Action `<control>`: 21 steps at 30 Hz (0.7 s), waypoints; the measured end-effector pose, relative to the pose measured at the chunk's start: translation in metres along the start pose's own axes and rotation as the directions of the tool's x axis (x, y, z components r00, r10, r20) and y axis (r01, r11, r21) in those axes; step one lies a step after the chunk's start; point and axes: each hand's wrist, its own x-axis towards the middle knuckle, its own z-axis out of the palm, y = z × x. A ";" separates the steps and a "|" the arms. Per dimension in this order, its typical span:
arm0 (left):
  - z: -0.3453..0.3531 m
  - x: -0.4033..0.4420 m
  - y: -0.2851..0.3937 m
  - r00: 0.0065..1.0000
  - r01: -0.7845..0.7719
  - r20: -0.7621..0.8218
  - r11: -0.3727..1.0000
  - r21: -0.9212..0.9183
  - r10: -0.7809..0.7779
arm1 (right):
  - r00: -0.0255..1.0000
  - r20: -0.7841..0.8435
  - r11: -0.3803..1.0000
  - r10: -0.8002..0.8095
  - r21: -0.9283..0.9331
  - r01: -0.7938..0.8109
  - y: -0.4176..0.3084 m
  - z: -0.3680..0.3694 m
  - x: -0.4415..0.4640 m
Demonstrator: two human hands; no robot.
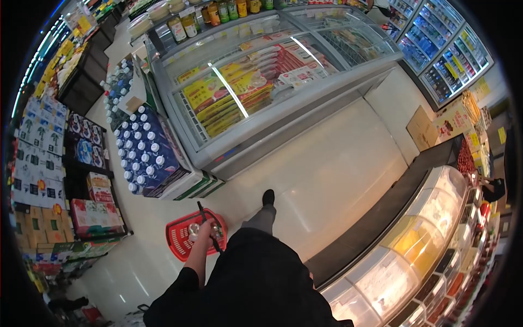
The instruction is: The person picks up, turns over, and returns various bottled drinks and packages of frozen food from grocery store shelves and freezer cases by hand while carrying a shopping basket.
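My left hand [205, 229] is closed round the black handle of a red shopping basket [177, 240], which hangs low at my left side. Something clear and shiny [194, 231] lies inside the basket, too small to make out. Of my right side only a sliver of skin shows at the edge of my black clothing; the hand itself is hidden. One dark shoe [268, 197] is on the pale floor ahead of me.
A glass-topped freezer [261, 133] with packaged food stands ahead. Left of it are white-capped bottles [143, 147] in a stack. Lit bulk-food bins [387, 275] curve along the right. Stacked cartons [41, 174] line the far left. Drink fridges [444, 49] stand at the back right.
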 end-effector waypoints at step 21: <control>0.097 0.051 0.005 0.938 -0.170 -0.335 0.959 -0.226 0.088 | 0.927 0.344 0.883 0.151 0.375 -0.283 0.029 -0.272 0.297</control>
